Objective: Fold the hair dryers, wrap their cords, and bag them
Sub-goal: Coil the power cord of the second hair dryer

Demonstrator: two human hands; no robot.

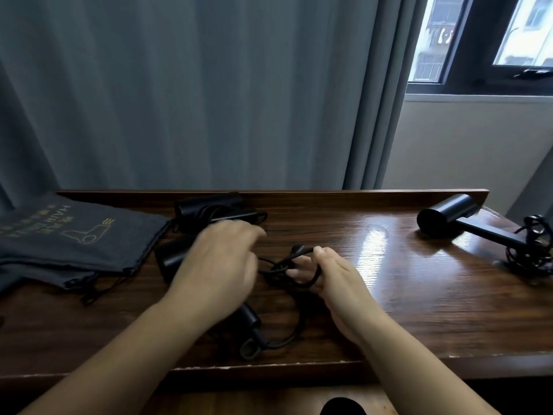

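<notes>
A black hair dryer (172, 256) lies in front of me, mostly hidden under my left hand (220, 260), which hovers over it with its fingers loosely curled. Its black cord (291, 322) loops over the table, and my right hand (327, 272) holds a coil of that cord wound round its fingers. A folded black dryer (214, 209) with its cord wrapped lies at the back. A third dryer (449, 215) lies unfolded at the right beside its tangled cord (531, 250). Grey drawstring bags (80, 244) printed "HAIR DRYER" are stacked at the left.
The dark wooden table (389, 265) has a raised back edge against a grey curtain (209, 85). A window (478, 40) is at the upper right. The table's front edge (269, 366) runs just below my forearms.
</notes>
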